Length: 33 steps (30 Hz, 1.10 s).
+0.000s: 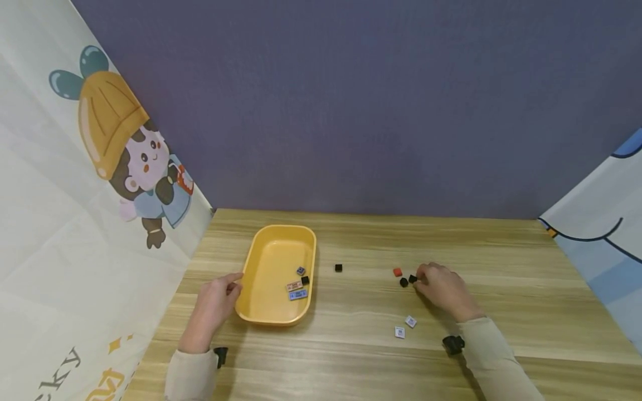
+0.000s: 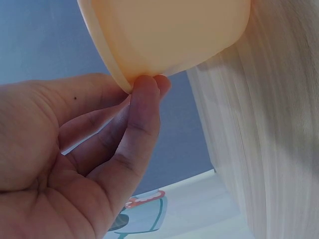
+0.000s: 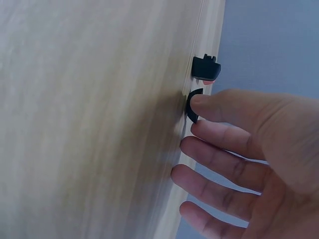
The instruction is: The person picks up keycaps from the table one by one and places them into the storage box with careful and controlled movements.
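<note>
My left hand (image 1: 232,287) lies on the table left of a yellow tray (image 1: 261,317), its straight fingertips (image 2: 149,87) touching the tray's rim (image 2: 119,74). Several small tiles (image 1: 298,289) lie in the tray's right end. My right hand (image 1: 421,281) rests at centre right with fingers spread. One fingertip (image 3: 202,103) touches a round black piece (image 3: 190,107). A second black piece (image 3: 205,68) lies just beyond it, and a red piece (image 1: 397,272) sits close by. Neither hand holds anything.
A lone black piece (image 1: 338,268) lies between the tray and my right hand. Two white tiles (image 1: 405,327) sit nearer the table's front. Printed cloth panels stand at the left (image 1: 75,223) and right (image 1: 602,239), with a purple wall behind.
</note>
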### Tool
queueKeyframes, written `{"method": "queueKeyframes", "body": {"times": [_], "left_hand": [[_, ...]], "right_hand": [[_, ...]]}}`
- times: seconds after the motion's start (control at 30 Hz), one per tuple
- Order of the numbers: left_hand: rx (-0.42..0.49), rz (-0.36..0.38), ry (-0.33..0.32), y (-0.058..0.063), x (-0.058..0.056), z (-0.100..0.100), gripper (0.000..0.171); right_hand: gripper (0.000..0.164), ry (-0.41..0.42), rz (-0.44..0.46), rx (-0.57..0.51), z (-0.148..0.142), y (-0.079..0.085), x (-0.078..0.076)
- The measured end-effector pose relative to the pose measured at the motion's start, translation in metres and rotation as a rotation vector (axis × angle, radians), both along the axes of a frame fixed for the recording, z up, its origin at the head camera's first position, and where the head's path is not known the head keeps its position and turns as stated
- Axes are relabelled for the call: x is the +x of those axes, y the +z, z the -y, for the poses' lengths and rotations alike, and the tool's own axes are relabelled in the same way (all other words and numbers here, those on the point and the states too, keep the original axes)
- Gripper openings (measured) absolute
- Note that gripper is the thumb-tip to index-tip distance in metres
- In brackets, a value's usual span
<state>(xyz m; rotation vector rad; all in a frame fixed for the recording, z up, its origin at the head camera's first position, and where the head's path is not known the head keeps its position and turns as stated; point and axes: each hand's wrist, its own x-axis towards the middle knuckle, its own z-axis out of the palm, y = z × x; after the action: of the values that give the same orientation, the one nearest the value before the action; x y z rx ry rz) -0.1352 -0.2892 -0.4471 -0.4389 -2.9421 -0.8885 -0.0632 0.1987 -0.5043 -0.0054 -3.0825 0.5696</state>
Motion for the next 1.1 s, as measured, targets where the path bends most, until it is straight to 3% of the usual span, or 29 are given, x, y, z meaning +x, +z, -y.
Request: {"method": "queueKeyframes", "body": {"times": [0.5, 0.8, 1.1], "left_hand": [[-0.004, 0.018, 0.015, 0.002, 0.001, -0.001, 0.028], [-0.003, 0.026, 0.016, 0.001, 0.001, -0.001, 0.028], [-0.001, 0.024, 0.015, 0.001, 0.001, -0.001, 0.028]], "right_hand": [[0.012, 0.02, -0.083, -0.026, 0.003, 0.007, -0.002], [0.017, 0.06, -0.073, -0.043, 0.026, 0.031, -0.011], [0.018, 0.112, -0.174, -0.003, 0.059, 0.047, -0.028]]}}
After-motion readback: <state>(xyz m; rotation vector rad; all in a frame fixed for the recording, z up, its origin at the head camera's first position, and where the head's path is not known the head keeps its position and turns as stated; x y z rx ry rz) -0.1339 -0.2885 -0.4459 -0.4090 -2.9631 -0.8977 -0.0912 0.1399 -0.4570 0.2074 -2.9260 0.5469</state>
